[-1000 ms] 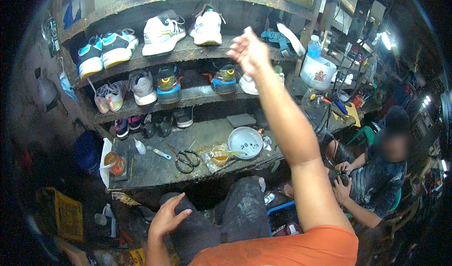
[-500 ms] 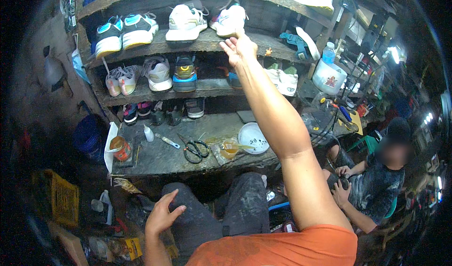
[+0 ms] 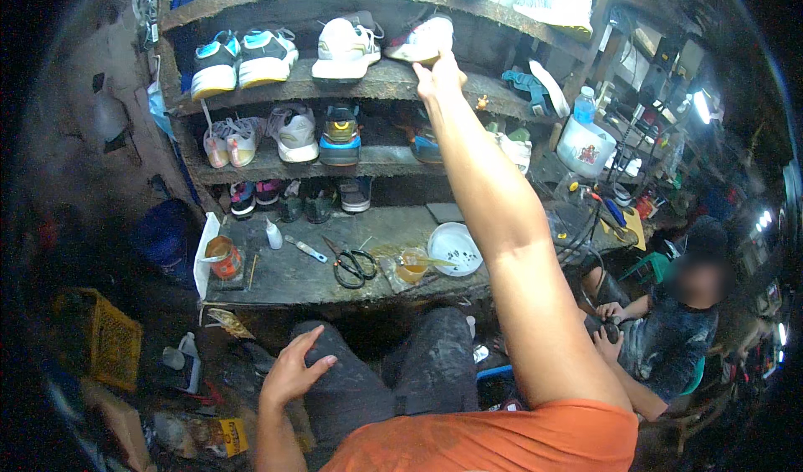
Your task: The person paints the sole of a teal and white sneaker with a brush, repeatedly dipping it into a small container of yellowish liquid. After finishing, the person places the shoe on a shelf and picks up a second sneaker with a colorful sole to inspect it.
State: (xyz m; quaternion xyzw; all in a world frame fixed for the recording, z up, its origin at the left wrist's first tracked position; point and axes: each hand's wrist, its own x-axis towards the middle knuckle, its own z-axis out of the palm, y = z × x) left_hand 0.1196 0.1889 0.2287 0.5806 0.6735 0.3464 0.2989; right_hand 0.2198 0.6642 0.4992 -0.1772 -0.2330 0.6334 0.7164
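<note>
My right arm stretches up to the upper shelf, where my right hand [image 3: 442,74] has its fingers at the lower edge of a white sneaker [image 3: 432,39], gripping it. The sneaker sits tilted, and a darker shoe part shows on its left; the hand partly hides the contact. To the left on that shelf stands a white pair of sneakers [image 3: 345,49]. My left hand [image 3: 296,367] hovers by my left thigh, empty, thumb and fingers apart.
Below the shelves, a workbench holds scissors [image 3: 355,269], a white bowl [image 3: 455,250], a cup of amber liquid [image 3: 411,266], a white bottle [image 3: 273,235] and an orange can [image 3: 223,259]. A co-worker [image 3: 682,321] sits at the right. A yellow crate [image 3: 115,338] stands lower left.
My right hand's spread fingers have drawn in at the sneaker, which has turned and tilted. The view has shifted slightly, and my left hand remains by my thigh.
</note>
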